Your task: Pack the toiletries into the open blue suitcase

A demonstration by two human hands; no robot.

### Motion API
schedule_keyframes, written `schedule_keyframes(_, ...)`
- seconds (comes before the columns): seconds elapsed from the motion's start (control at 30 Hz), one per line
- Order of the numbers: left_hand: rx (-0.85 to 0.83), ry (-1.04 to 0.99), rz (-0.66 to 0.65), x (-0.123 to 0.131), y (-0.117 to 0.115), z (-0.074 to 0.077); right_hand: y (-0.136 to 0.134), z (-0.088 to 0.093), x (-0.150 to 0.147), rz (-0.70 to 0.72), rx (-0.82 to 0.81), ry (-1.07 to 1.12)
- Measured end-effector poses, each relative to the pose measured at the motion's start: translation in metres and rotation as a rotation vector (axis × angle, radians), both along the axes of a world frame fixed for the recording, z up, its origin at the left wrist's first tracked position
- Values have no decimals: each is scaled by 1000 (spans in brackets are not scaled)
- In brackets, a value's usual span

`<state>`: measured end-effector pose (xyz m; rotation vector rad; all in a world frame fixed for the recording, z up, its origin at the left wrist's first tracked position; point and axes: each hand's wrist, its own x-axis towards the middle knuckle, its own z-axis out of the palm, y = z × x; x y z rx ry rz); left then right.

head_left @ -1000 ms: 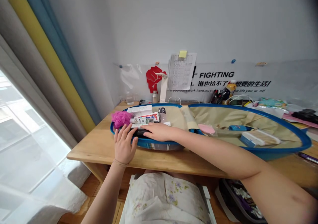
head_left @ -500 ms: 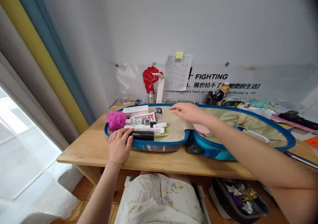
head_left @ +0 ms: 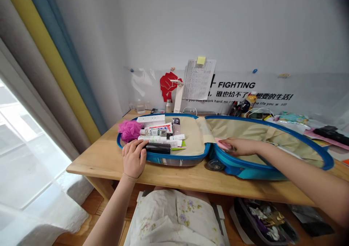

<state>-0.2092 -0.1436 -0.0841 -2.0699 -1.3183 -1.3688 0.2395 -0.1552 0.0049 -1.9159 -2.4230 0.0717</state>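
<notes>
Open blue hard-shell suitcase (head_left: 174, 161) lies flat on the wooden desk (head_left: 109, 162), two beige-lined halves. Left half, just beyond the left hand (head_left: 133, 158): black tube (head_left: 157, 148), white tubes (head_left: 160, 139), white boxes (head_left: 151, 119), magenta bath pouf (head_left: 129, 130). Left hand rests on the near rim, fingers curled loosely, fingertips touching the black tube's end. Right hand (head_left: 240, 146) is inside the right half, fingers closed around a flat pink oval case (head_left: 223, 143).
</notes>
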Motion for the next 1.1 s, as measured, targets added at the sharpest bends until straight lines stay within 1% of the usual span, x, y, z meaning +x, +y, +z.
schedule_keyframes(0.03, 5, -4, 2, 0, 0, -1, 2, 4, -2, 18, -110, -14)
schedule_keyframes(0.07, 10, -5, 4, -1, 0, -2, 4, 11, -4, 10, -160, -36)
schedule_keyframes(0.1, 11, -3, 6, -1, 0, -3, 5, 18, -6, -25, -166, -66)
schedule_keyframes(0.17, 10, 2, 7, -1, 0, -4, 7, 35, -9, -150, -60, -123)
schedule_keyframes(0.23, 7, 6, 5, -1, -1, -4, 5, 51, -14, -269, 110, -122)
schedule_keyframes(0.3, 1, 2, 5, -1, -1, -5, 2, 63, -27, -307, 298, -45)
schedule_keyframes(0.37, -11, -8, 7, -1, -1, -5, 0, 71, -46, -248, 471, 44)
schedule_keyframes(0.43, -21, -14, 7, -1, -1, -5, 1, 74, -71, -91, 593, 70)
schedule_keyframes(0.5, -24, -14, 6, -1, -1, -5, 5, 72, -97, 94, 649, 23)
schedule_keyframes(0.53, -21, -14, 5, -1, -1, -5, 8, 71, -110, 171, 653, -11)
schedule_keyframes(0.6, -9, -13, 5, -1, -1, -4, 17, 67, -133, 273, 646, -59)
schedule_keyframes(0.73, 3, -2, 5, -1, -1, -4, 35, 60, -170, 378, 608, -86)
schedule_keyframes(0.83, -1, 2, 10, -1, -1, -4, 44, 57, -196, 371, 546, -111)
schedule_keyframes(0.9, -6, -2, 11, -1, -1, -4, 47, 55, -214, 347, 463, -123)
schedule_keyframes(1.0, -13, -4, 7, -1, 0, -5, 51, 51, -245, 331, 301, -73)
schedule_keyframes(1.1, -2, 4, 4, -2, 0, -5, 54, 44, -276, 356, 204, 1)
